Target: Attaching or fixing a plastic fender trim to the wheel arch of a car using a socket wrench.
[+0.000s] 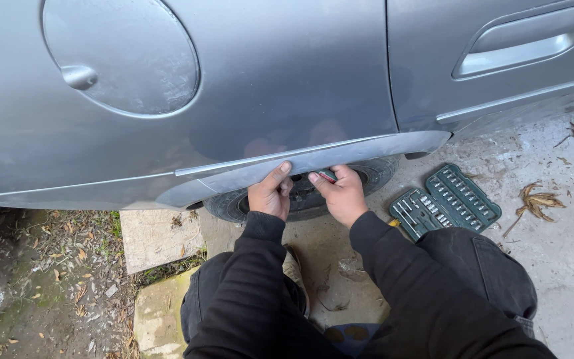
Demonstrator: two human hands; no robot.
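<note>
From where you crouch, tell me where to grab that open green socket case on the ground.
Take the socket case by its near corner, beside the right knee, coming from the right hand side. It lies flat and opened out on the concrete with both halves full of sockets, so probably close it, or lift it level by its outer edges.
</note>
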